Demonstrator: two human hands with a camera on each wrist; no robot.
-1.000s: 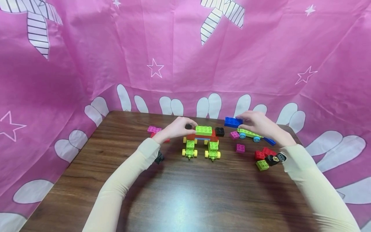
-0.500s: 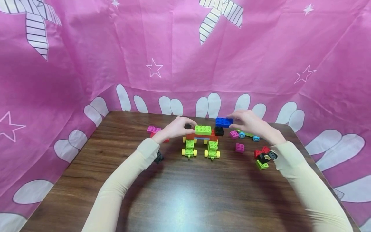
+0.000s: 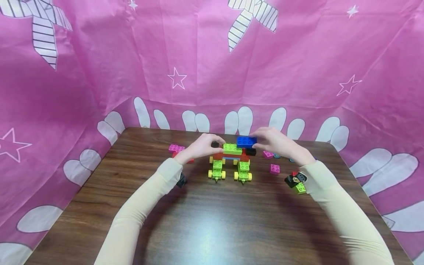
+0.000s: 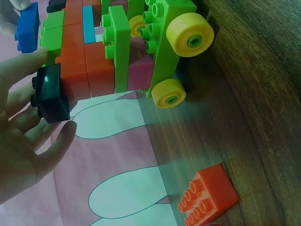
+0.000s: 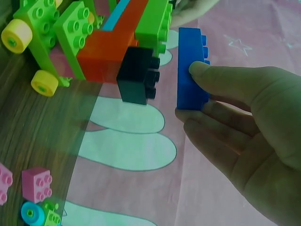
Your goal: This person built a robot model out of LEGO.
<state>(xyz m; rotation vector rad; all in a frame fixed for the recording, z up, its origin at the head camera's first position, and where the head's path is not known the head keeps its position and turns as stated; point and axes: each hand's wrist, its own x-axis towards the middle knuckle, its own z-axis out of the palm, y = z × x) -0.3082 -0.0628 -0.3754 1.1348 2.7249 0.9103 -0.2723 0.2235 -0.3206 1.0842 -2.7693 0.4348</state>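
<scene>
Head view above, wrist views close, sharing brick model (image 3: 232, 158)

Wearing long, close-fitting cream sleeves on both arms, smooth and plain, without print or seams showing. Ending at the wrists, well behind the fingers, leaving the left hand (image 3: 200, 147) and right hand (image 3: 276, 142) bare. Carrying a small black device strapped under each wrist, just behind the cuff: the left wrist unit (image 3: 181, 180) showing as a dark block below the sleeve, the right wrist unit (image 3: 296, 178) showing black with a pale round lens face. Showing no rings or other jewellery on the fingers (image 5: 221, 80) in the close views.
</scene>
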